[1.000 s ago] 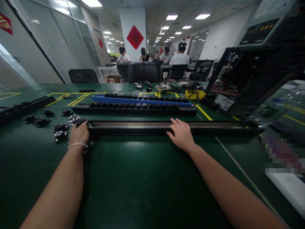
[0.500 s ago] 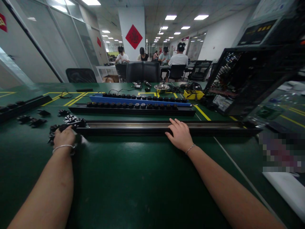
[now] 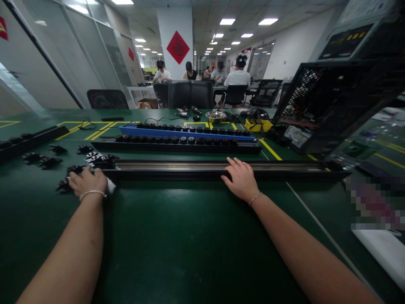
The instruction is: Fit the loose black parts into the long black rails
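A long black metal channel rail [image 3: 177, 173] lies crosswise on the green table. Flat on its near edge, right of the middle, rests my right hand [image 3: 242, 179], open with the fingers stretched out. At the rail's left end, my left hand [image 3: 89, 182] has its fingers curled down among small black parts. Whatever they hold is hidden beneath the hand. Black parts [image 3: 65, 184] show just left of that hand. Silvery ribbed pieces [image 3: 94, 157] lie behind it, and a small white thing [image 3: 110, 185] shows at its right side.
Behind the rail stand another black rail [image 3: 177, 147] and a blue rail [image 3: 145, 132], both with rows of black parts. More loose parts [image 3: 49, 162] lie at left. A metal bowl [image 3: 215, 117], yellow box [image 3: 257, 125] and open computer case [image 3: 316, 109] stand farther back. People sit beyond.
My left hand has shifted slightly right, toward the rail's end, and its fingers look more curled. The right hand stays at the same place on the rail.
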Motion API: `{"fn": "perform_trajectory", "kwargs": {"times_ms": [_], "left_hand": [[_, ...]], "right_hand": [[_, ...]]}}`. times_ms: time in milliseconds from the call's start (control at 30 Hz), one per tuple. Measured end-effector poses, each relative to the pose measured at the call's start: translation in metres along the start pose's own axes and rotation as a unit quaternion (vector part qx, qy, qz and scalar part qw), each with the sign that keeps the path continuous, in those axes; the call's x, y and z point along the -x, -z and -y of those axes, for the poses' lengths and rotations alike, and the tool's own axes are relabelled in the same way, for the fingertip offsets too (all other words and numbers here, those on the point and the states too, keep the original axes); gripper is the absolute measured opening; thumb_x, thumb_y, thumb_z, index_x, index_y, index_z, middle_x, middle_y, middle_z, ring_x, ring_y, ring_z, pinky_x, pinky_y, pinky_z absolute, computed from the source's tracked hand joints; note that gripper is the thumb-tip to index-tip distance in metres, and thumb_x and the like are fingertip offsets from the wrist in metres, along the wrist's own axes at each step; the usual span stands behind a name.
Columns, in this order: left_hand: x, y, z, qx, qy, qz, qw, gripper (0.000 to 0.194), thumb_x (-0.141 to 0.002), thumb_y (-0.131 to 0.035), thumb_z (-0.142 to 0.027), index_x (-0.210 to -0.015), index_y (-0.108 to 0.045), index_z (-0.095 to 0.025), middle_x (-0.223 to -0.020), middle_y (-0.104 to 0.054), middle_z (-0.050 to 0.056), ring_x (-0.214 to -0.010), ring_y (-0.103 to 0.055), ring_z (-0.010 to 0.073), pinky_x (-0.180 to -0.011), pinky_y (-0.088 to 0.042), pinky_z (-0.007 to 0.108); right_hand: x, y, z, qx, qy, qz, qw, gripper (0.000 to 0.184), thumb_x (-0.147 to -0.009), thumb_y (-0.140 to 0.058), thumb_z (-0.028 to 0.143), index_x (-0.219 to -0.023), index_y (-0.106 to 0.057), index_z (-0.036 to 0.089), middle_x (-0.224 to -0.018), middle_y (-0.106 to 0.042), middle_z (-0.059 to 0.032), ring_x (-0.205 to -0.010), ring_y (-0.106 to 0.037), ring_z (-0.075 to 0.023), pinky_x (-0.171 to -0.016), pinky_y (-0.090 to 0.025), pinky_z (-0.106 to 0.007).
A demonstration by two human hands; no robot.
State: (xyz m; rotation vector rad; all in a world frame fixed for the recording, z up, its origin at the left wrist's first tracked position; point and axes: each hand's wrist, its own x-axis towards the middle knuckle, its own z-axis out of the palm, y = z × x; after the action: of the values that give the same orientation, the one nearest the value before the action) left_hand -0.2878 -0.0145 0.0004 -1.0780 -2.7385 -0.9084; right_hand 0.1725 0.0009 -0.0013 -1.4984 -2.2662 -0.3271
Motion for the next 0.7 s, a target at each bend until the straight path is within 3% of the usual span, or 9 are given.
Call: {"fn": "perform_trajectory", "kwargs": {"times_ms": [67,133,267,333,467,567,700], "left_hand": [[0.014,0.006,-0.017,0.045,-0.025,-0.066,0.996,0.062,-0.087,-0.031,-0.048,-0.136,-0.036,-0.009,-0.151,-0.016,0.022,-0.138,-0.016,0.0376,-0.106,-0.022,0.058],[0.028,0.01,-0.034,0.047,-0.1,-0.111,0.988,0.062,-0.088,-0.033,-0.046,-0.138,-0.031,-0.01,-0.153,-0.012,0.019,-0.141,-0.01,0.0305,-0.111,-0.016,0.051],[0.063,0.011,-0.067,0.036,-0.265,-0.107,0.958,0.061,-0.089,-0.032,-0.042,-0.14,-0.027,-0.008,-0.155,-0.004,0.016,-0.143,-0.002,0.0236,-0.112,-0.015,0.049],[0.085,0.005,-0.083,0.025,-0.345,-0.074,0.935,0.056,-0.089,-0.032,-0.04,-0.14,-0.032,-0.016,-0.156,-0.004,0.009,-0.143,-0.004,0.0216,-0.112,-0.017,0.046],[0.121,-0.012,-0.103,-0.035,-0.481,0.054,0.874,0.048,-0.088,-0.036,-0.039,-0.136,-0.042,-0.035,-0.153,-0.023,-0.003,-0.142,-0.009,0.0221,-0.113,-0.015,0.047],[0.126,-0.025,-0.1,-0.056,-0.49,0.084,0.866,0.051,-0.088,-0.036,-0.044,-0.138,-0.038,-0.037,-0.152,-0.025,-0.002,-0.142,-0.009,0.024,-0.114,-0.011,0.05],[0.119,-0.034,-0.085,-0.081,-0.443,0.09,0.888,0.06,-0.085,-0.035,-0.052,-0.142,-0.031,-0.032,-0.153,-0.023,0.002,-0.142,-0.009,0.0267,-0.113,-0.009,0.054]], "right_hand": [[0.0,0.0,0.0,0.003,-0.001,-0.001,1.0,0.028,-0.085,-0.048,0.04,-0.099,-0.063,0.02,-0.137,-0.049,-0.0103,-0.129,-0.039,-0.0296,-0.102,-0.031,-0.05],[0.0,0.0,0.0,0.005,-0.002,-0.001,1.0,0.028,-0.085,-0.048,0.04,-0.099,-0.063,0.02,-0.138,-0.049,-0.01,-0.129,-0.039,-0.0293,-0.102,-0.031,-0.049],[0.0,-0.001,0.0,0.004,0.0,0.0,1.0,0.028,-0.085,-0.048,0.04,-0.1,-0.063,0.02,-0.138,-0.048,-0.0104,-0.129,-0.038,-0.0293,-0.102,-0.031,-0.049],[0.0,-0.001,0.0,0.001,0.003,-0.002,1.0,0.029,-0.086,-0.048,0.04,-0.101,-0.063,0.02,-0.138,-0.048,-0.0101,-0.129,-0.038,-0.0291,-0.102,-0.031,-0.048],[0.002,0.001,-0.006,-0.028,0.01,-0.004,1.0,0.033,-0.09,-0.04,0.041,-0.104,-0.061,0.021,-0.135,-0.052,-0.0071,-0.127,-0.042,-0.0249,-0.103,-0.031,-0.045],[0.004,0.004,-0.024,-0.048,-0.044,-0.036,0.997,0.033,-0.09,-0.037,0.04,-0.107,-0.06,0.022,-0.128,-0.058,-0.0066,-0.122,-0.047,-0.0236,-0.102,-0.032,-0.046],[0.012,0.009,-0.068,-0.038,-0.171,-0.112,0.978,0.034,-0.086,-0.041,0.036,-0.108,-0.059,0.017,-0.122,-0.06,-0.0134,-0.116,-0.05,-0.0286,-0.094,-0.038,-0.048]]}}
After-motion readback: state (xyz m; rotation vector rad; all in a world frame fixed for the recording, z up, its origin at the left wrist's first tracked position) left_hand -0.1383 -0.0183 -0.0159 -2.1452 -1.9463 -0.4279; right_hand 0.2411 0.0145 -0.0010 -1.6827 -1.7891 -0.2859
